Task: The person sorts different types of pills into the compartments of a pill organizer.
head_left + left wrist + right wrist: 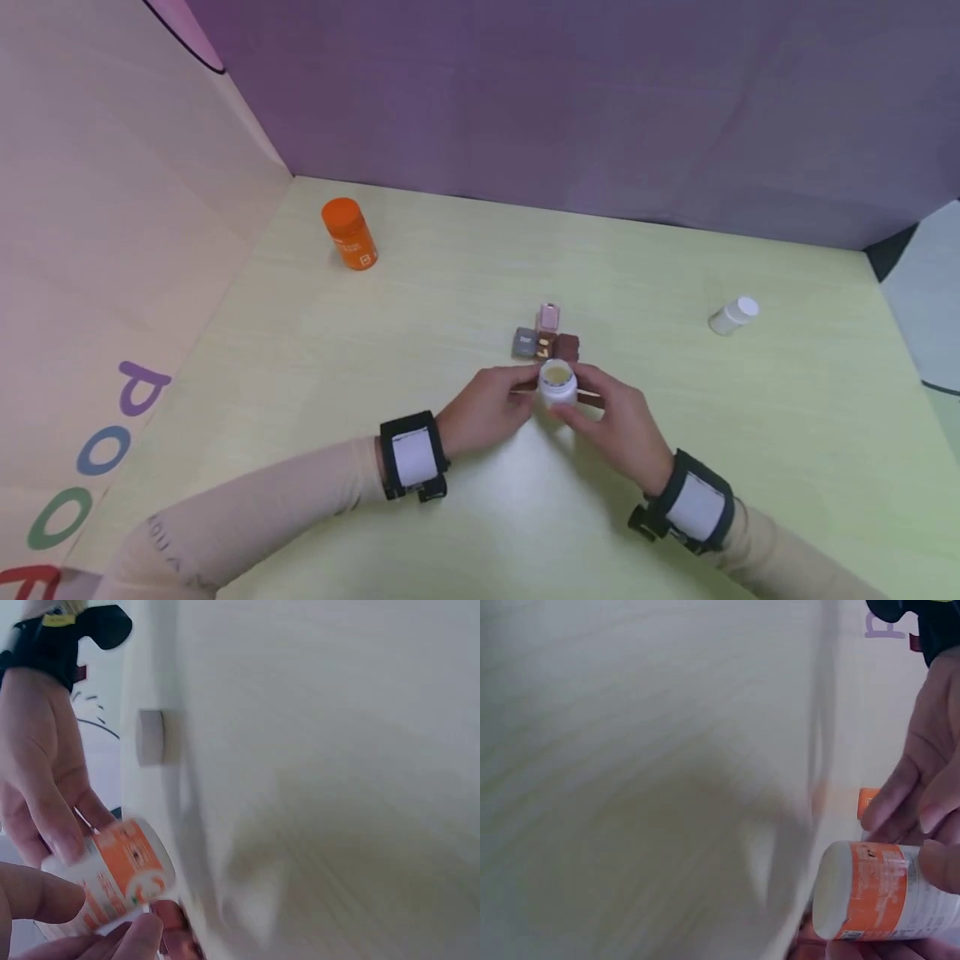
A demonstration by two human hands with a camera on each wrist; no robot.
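Observation:
A small white bottle (558, 390) with an orange label stands between my hands over the middle of the table. No cap is on it, and its round top shows a yellowish middle. My right hand (622, 429) grips it from the right with thumb and fingers. From the left, my left hand (487, 408) holds the same bottle; its thumb and fingertips sit against the label in the left wrist view. Just beyond the bottle lie several small block-like pieces: a pink one (550, 317), a grey one (524, 342) and brown ones (567, 347), partly hidden by the hands.
An orange jar (350, 235) with an orange lid stands at the back left of the table. Off to the right is a small white capped bottle (731, 317). A purple backdrop (525, 108) closes the far edge, and a pale lettered sheet (120, 208) the left side.

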